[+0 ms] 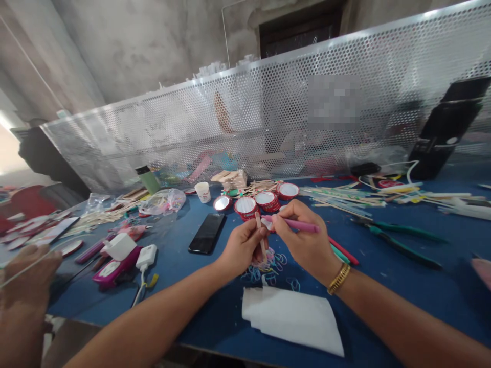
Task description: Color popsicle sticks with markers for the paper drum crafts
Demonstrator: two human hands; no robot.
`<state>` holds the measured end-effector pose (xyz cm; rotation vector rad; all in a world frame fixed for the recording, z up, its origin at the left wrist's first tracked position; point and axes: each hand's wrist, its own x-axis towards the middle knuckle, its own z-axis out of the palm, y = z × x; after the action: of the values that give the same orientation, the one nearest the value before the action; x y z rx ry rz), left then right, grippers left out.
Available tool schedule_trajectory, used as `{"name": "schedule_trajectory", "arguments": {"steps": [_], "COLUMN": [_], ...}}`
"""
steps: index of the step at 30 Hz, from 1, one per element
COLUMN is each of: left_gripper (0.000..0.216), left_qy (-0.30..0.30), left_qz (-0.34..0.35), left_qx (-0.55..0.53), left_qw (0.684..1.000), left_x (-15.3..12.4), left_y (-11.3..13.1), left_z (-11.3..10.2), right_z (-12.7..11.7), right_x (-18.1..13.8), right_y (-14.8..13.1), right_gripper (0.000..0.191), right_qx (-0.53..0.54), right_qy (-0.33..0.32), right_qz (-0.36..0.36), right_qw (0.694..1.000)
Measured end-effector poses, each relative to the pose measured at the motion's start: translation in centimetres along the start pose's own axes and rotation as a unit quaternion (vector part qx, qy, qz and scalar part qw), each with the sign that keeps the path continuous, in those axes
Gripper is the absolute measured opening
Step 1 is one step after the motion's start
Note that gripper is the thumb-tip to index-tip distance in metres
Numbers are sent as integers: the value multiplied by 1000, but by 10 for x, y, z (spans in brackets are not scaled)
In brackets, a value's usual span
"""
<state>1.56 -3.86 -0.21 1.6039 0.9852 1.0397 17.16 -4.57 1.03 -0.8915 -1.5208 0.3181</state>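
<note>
My left hand (242, 246) is closed around a pale wooden stick (262, 240) held upright above the blue table (383, 286). My right hand (303, 239) pinches a pink stick (297, 224) that lies level, its left end meeting the wooden one. A gold bracelet (338, 278) is on my right wrist. Small coloured rubber bands (268, 268) lie scattered on the table right under both hands. Just beyond the hands stand several red-rimmed round cups with white tops (245, 205).
A black phone (207, 232) lies left of my hands, a folded white cloth (293, 317) near the front edge. Green-handled pliers (399, 240) and loose sticks (345, 197) lie right. A perforated metal screen (268, 117) backs the table. Another person's hand (26, 276) is at far left.
</note>
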Motion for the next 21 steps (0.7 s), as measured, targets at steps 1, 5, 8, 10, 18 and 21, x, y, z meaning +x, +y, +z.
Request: {"name": "schedule_trajectory", "arguments": {"steps": [1, 5, 8, 10, 18, 21], "left_gripper": [46, 46, 47, 46, 45, 45], "left_qy": [0, -7, -8, -1, 8, 13], "left_qz": [4, 9, 7, 9, 17, 16], "left_qx": [-2, -5, -1, 7, 21, 30], "left_qw": [1000, 1000, 1000, 1000, 1000, 999], "left_x": [0, 0, 0, 0, -1, -1], "left_y": [-1, -2, -2, -3, -1, 1], "left_z": [0, 1, 2, 2, 0, -1], "right_z": [0, 2, 3, 3, 0, 0], "right_x": [-1, -2, -2, -2, 0, 1], "right_y": [-1, -2, -1, -1, 1, 1], "right_gripper": [19, 19, 19, 20, 18, 18], "right_qx": [1, -4, -6, -5, -32, -15], "right_qy": [-3, -5, -6, -7, -7, 5], "right_qz": [-1, -3, -6, -10, -12, 5], "right_qw": [1000, 1000, 1000, 1000, 999, 1000]}}
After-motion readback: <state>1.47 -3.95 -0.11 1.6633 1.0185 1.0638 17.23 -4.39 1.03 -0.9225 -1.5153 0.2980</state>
